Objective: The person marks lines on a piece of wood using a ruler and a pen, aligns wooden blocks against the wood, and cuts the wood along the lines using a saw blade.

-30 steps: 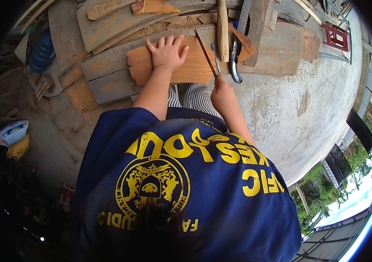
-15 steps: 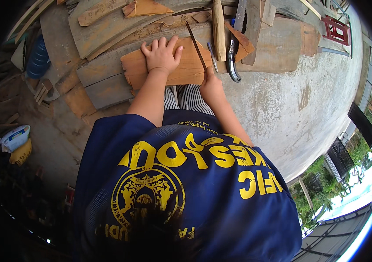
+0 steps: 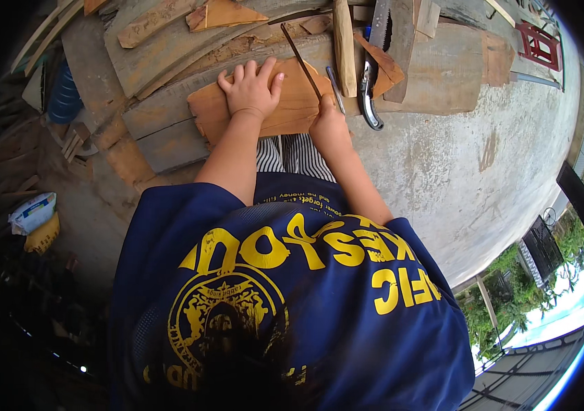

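Observation:
My left hand [image 3: 251,92] lies with spread fingers on a flat reddish-brown wooden board [image 3: 211,108], pressing it from above. A ragged edge shows at the board's left end. In my right hand [image 3: 330,128] is the near end of a long, thin, dark file-like tool [image 3: 297,52]. Its shaft slants across the board's right part, with the tip pointing far and left. Whether it has teeth is too small to tell. Just right of it lies a slim grey pen-like rod [image 3: 335,88]. My striped-clad legs show beneath the board's near edge.
A squared wooden stick [image 3: 345,51] and a curved-handled hand saw [image 3: 367,85] lie to the right, beside a triangular wood offcut [image 3: 386,74]. Weathered planks [image 3: 443,75] spread underneath and behind. A blue water bottle [image 3: 64,96] stands left; a red stool [image 3: 539,44] is far right.
The tool in my right hand has slid away from me and slightly left, across the board. My left hand stays spread on the board. The whole view has shifted a little.

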A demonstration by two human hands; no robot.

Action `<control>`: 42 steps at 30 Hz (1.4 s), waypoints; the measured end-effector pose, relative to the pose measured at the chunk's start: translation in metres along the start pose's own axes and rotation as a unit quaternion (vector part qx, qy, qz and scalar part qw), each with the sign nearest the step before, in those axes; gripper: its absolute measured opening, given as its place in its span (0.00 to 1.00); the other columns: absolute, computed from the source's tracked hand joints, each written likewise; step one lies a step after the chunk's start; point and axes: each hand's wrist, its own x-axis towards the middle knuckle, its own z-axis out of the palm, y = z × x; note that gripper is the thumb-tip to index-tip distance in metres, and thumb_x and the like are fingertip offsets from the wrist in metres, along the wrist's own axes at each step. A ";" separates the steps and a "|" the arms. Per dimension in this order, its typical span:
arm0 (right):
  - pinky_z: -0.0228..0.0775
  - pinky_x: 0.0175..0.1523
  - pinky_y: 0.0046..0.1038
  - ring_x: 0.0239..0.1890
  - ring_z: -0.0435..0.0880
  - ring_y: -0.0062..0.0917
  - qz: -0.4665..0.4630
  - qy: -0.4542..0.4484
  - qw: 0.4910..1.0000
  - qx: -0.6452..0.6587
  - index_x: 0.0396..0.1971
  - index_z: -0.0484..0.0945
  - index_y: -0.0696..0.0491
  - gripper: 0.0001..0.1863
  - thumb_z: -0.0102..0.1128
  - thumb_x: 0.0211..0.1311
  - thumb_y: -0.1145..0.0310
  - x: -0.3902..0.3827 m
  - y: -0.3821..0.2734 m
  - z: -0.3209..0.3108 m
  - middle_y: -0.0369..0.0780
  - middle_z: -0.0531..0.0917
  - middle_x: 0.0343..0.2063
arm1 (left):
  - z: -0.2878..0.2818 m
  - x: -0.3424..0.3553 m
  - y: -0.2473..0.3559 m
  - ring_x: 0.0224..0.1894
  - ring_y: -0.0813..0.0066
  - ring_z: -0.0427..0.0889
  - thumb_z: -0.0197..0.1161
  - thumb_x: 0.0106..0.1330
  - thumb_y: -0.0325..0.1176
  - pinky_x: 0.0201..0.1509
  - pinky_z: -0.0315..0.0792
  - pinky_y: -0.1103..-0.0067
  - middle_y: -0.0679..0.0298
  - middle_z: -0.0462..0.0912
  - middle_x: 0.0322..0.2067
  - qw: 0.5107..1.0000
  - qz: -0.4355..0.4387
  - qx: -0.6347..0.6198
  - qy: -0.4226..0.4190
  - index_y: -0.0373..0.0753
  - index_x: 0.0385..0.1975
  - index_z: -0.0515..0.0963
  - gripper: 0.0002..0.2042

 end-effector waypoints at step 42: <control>0.72 0.39 0.52 0.34 0.81 0.52 -0.012 -0.060 0.991 -0.118 0.43 0.66 0.52 0.13 0.42 0.58 0.75 -0.004 0.005 -0.032 0.59 0.80 0.29 | 0.004 -0.003 0.000 0.47 0.70 0.68 0.47 0.66 0.53 0.56 0.51 0.59 0.67 0.72 0.39 0.999 -0.008 0.034 -0.013 0.58 0.53 0.71 0.19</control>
